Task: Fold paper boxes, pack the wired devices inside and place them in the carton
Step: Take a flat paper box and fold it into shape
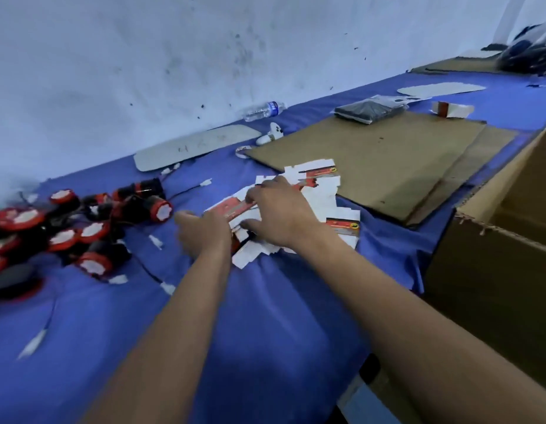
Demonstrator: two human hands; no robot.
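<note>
A loose pile of flat white-and-red paper boxes (pixel 319 191) lies on the blue cloth at the middle of the table. My right hand (pixel 281 209) lies over the pile and grips one flat box (pixel 235 208) between thumb and fingers. My left hand (pixel 204 232) touches the left end of that same flat box, fingers spread. A heap of red-and-black wired devices (pixel 82 231) with white plugs sits at the left. The brown carton (pixel 495 270) stands open at the right edge.
A flat cardboard sheet (pixel 388 160) lies behind the pile. A water bottle (pixel 264 110), a white handle-shaped object (pixel 270 134) and a grey oval board (pixel 192 146) lie along the wall. A black packet (pixel 368 110) and a folded box (pixel 452 109) sit further back.
</note>
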